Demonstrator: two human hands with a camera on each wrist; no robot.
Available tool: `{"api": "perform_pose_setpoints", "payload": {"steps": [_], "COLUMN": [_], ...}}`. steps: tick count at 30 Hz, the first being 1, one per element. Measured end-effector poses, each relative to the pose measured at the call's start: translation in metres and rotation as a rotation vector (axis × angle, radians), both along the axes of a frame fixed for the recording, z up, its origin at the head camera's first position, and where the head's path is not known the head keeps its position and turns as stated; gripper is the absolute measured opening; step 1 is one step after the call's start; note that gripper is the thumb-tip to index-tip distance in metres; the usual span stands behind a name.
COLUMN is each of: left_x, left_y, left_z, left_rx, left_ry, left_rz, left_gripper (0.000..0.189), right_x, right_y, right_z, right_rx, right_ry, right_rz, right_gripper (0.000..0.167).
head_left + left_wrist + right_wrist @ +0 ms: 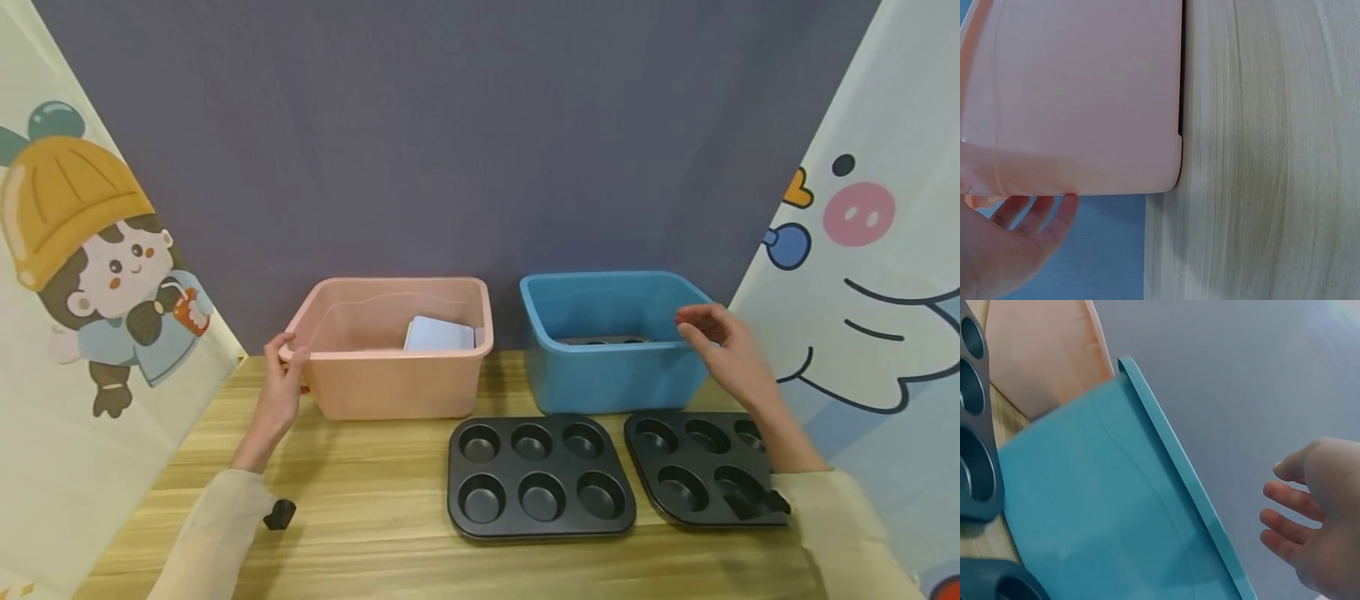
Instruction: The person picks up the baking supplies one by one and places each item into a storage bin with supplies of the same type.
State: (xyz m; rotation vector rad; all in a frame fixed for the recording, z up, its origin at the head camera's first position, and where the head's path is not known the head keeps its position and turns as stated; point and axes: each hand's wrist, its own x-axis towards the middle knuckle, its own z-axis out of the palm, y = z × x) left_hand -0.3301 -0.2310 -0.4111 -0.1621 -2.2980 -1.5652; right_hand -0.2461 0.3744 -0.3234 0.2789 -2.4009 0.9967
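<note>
The left hand [281, 387] is gripping the pink bin [397, 385] at its front left corner. The thumb lies on the front rim, and the fingers bend around the side; the left wrist view shows these fingers [1059, 222] touching the bin just under its rim. The pink bin stands upright on the desk [375, 533], along the back edge and near the back left corner. At the right end inside it there is a white box [441, 335] (only its upper part can be seen over the rim).

The right hand [731, 354] is raised beside the right end of the blue bin [607, 379]. Its fingers are loosely bent and hold nothing; in the right wrist view, a gap lies between them and the rim. The blue bin also stands upright at the back edge, to the right of the pink one, and the two bins are apart. Low inside it a dark thing with round hollows is partly visible.

Before the bins, toward the front edge of the desk, two black muffin trays [542, 477] lie flat, side by side with a narrow gap. The one closer to the right edge is partly covered by the right arm and its cream sleeve [840, 525]. Behind the desk hangs a grey cloth [480, 150].
</note>
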Motion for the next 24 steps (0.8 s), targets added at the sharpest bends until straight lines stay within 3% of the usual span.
{"api": "perform_pose_setpoints", "payload": {"steps": [5,13,24], "left_x": [-0.001,0.002,0.004], "left_y": [0.0,-0.002,0.0], "left_z": [0.0,0.001,0.004], "left_rx": [0.008,0.006,-0.01], "left_ry": [-0.02,-0.025,-0.013], "left_rz": [-0.006,-0.013,0.001], "left_gripper": [0.055,0.055,0.054], "right_x": [0.002,0.002,-0.006], "right_y": [0.019,0.045,0.065], "right_z": [-0.004,-0.007,-0.022], "right_rx": [-0.005,0.033,-0.028], "right_ry": [-0.024,-0.14,-0.147], "right_rz": [-0.074,-0.213,-0.232], "right_gripper": [0.035,0.049,0.057]}}
